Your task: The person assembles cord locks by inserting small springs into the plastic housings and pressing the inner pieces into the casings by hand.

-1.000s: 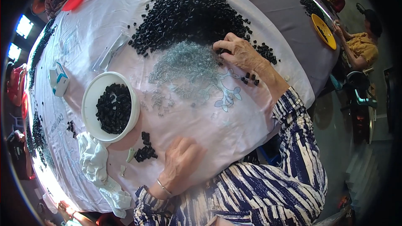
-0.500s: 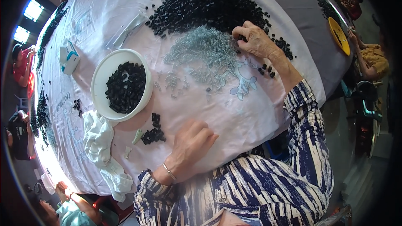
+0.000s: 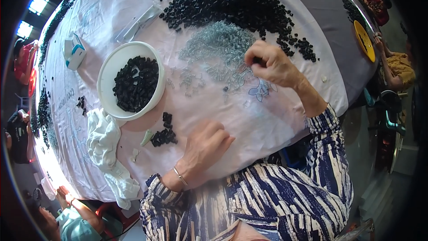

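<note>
My right hand [image 3: 273, 64] is closed around some small black plastic pieces, a dark bit showing between its thumb and fingers. It is above the near right edge of a heap of small clear plastic parts [image 3: 216, 44]. Behind that lies a large heap of black pieces [image 3: 227, 2]. My left hand [image 3: 206, 145] is low over the cloth near me, fingers curled and pressed together; what they hold, if anything, is hidden. Left of it sits a small cluster of black pieces [image 3: 164, 137]. A white round tub [image 3: 103, 78] farther left holds many black pieces [image 3: 136, 85].
A crumpled white cloth [image 3: 103, 138] lies beside the tub. Farther left stands a white and blue box [image 3: 74, 51]; a clear plastic packet [image 3: 139, 23] lies behind the tub. Other people sit around; one at right is by a yellow tray [image 3: 364, 41].
My right hand has come back from the black heap toward me and closed. The few loose black pieces by its wrist no longer show on the cloth. My left hand has barely moved.
</note>
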Demonstrator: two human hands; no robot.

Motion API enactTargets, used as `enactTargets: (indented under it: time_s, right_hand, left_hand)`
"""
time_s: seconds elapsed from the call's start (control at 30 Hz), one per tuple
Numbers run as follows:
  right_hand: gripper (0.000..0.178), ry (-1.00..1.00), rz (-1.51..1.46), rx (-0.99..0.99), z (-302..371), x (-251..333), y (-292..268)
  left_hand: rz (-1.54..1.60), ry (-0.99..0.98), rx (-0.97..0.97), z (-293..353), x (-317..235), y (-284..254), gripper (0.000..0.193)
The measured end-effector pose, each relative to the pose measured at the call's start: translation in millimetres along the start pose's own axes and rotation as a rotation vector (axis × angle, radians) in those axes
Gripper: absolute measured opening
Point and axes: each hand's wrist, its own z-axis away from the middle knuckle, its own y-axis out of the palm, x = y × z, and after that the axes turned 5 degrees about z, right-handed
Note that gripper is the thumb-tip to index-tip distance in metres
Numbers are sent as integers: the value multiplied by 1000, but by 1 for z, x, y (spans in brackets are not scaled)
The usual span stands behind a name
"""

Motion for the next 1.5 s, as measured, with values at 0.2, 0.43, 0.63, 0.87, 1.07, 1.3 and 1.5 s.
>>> enactTargets:
  time_s: [0.2, 0.43, 0.63, 0.87, 1.07, 1.3, 1.5]
  right_hand:
    - [20, -14, -170, 219, 9, 39, 20]
    - [27, -27, -340, 169, 15, 32, 22]
    - [11, -32, -219, 176, 22, 31, 18]
    - [13, -183, 73, -15, 19, 30, 46]
    - [16, -277, 77, -23, 23, 35, 52]
    - [15, -71, 46, -88, 26, 16, 26]
    - [14, -137, 9, 18, 23, 25, 39]
  left_hand:
    - [-53, -64, -42, -3, 1, -2, 17]
    - [-66, -85, -47, -4, 1, -1, 17]
    - [-60, -98, -48, -4, 2, -2, 17]
    - [-137, -50, -93, -14, -1, 0, 29]
    - [-247, -50, -122, -12, 1, -2, 24]
    - [-210, -74, -179, -5, 14, -2, 23]
    - [-76, -107, -178, -5, 8, -1, 23]
